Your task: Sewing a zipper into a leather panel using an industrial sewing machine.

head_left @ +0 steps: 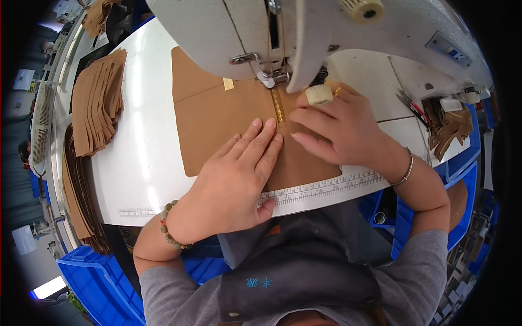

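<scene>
Both hands lie flat on the work. L hand (234, 185) is spread palm-down, fingers straight, pressing the tan fabric panel (217, 122) onto the white table (136, 163), gripping nothing. R hand (337, 130) also rests open on the fabric, fingertips just right of the gold zipper (278, 106) (a ring shows on one finger). Zipper runs straight up to the presser foot (267, 80) of the white sewing machine (304, 27), w/ the panel lying under the machine head, its near edge reaching the printed ruler strip (321, 187) at the table's front. A fanned stack of cut tan pieces (98, 103) sits well apart at far left. Blue bins (92, 271) below the table.
</scene>
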`<state>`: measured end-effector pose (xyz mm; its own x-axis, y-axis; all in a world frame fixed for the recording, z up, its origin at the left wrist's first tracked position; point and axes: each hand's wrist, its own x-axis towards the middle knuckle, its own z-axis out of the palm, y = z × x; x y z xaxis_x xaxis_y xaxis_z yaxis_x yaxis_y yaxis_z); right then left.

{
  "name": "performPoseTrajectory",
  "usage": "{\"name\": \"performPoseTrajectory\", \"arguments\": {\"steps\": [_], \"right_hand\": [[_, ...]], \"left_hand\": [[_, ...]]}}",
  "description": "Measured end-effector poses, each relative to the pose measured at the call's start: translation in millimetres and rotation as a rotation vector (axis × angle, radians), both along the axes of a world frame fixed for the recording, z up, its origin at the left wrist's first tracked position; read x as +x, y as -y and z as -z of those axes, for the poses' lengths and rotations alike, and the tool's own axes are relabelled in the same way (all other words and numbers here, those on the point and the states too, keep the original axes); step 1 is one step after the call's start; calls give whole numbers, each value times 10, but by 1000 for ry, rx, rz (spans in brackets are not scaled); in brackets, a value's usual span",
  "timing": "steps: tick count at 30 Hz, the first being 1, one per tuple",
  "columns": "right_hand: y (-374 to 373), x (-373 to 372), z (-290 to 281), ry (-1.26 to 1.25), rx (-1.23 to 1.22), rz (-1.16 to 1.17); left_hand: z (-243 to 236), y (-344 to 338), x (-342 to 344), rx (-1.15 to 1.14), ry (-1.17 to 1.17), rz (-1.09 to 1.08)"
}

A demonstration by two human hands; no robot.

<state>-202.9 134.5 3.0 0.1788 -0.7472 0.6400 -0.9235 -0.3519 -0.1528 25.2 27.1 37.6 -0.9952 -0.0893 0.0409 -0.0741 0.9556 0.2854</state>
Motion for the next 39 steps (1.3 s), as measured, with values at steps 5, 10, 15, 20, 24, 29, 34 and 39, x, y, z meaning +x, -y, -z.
{"name": "performPoseTrajectory", "arguments": {"steps": [5, 10, 15, 20, 24, 29, 34, 39], "right_hand": [[-89, -46, -8, -34, -39, -9], [-37, -49, -12, -32, -58, -8], [-209, -95, -315, 158, -228, -243], [-126, 59, 24, -93, -76, -221], [-98, 45, 267, -181, 25, -93], [-105, 64, 209, -195, 81, -58], [-76, 76, 186, -187, 69, -84], [-94, 44, 218, -168, 75, -89]], "left_hand": [[144, -14, -59, -245, -59, -11], [219, 67, -122, -97, -220, -71], [76, 238, -163, 296, -222, -235], [19, 256, -184, 380, -187, -273], [51, 249, -174, 380, -222, -290], [115, 249, -170, 531, -258, -370], [123, 246, -159, 544, -279, -377], [107, 262, -144, 563, -250, -390]]}}
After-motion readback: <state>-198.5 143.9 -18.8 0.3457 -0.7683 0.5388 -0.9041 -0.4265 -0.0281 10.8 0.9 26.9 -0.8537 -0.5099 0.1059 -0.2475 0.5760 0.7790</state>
